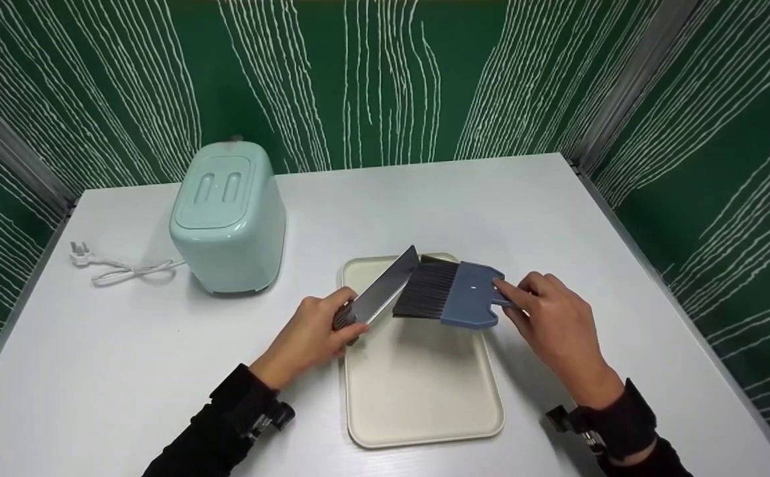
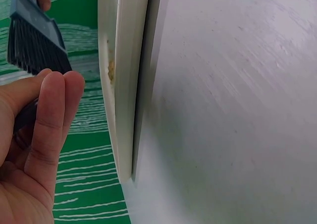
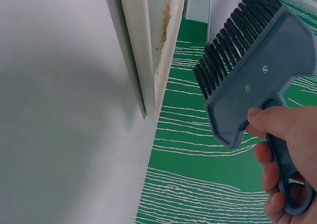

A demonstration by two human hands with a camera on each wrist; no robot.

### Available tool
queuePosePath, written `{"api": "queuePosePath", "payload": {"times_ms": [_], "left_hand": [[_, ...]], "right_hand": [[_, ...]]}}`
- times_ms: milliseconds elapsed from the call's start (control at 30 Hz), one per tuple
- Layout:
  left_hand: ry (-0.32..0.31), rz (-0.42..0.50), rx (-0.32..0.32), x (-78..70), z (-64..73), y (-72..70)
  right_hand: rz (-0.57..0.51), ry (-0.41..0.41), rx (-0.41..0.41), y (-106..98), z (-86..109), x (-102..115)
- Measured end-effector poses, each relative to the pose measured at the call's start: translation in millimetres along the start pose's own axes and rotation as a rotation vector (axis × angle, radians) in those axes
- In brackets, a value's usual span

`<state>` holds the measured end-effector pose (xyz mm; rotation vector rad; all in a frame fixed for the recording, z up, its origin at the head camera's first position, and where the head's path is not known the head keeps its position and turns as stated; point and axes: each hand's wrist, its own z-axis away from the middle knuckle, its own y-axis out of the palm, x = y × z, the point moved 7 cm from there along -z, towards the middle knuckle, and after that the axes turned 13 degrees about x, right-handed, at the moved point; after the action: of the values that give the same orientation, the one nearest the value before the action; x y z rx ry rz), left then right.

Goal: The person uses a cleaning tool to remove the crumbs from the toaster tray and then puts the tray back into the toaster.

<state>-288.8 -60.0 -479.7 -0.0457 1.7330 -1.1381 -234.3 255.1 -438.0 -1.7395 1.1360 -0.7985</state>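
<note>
My left hand (image 1: pixel 315 331) grips the dark handle of a serrated knife (image 1: pixel 385 288), its grey blade slanting up to the right above the tray. Between the thumb and fingers of my right hand (image 1: pixel 554 324) is the handle of a blue hand brush (image 1: pixel 474 295) with dark bristles. In the head view the bristles meet or overlap the blade; contact cannot be told. Beneath both lies a cream tray (image 1: pixel 425 404). Brown crumbs (image 3: pixel 165 28) lie on it in the right wrist view. My left fingers (image 2: pixel 47 120) hide most of the knife in the left wrist view.
A mint-green toaster (image 1: pixel 229 218) with its lid on stands at the back left of the white table (image 1: pixel 120 377). Its white cord and plug (image 1: pixel 130 268) lie beside it. Green walls (image 1: pixel 385 86) with white streaks border the table.
</note>
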Motion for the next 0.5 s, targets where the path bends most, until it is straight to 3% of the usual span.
{"api": "queuePosePath", "payload": {"times_ms": [500], "left_hand": [[0.012, 0.005, -0.004, 1.2, -0.4, -1.0]], "right_hand": [[-0.020, 0.028, 0.086, -8.8, 5.8, 7.6]]}}
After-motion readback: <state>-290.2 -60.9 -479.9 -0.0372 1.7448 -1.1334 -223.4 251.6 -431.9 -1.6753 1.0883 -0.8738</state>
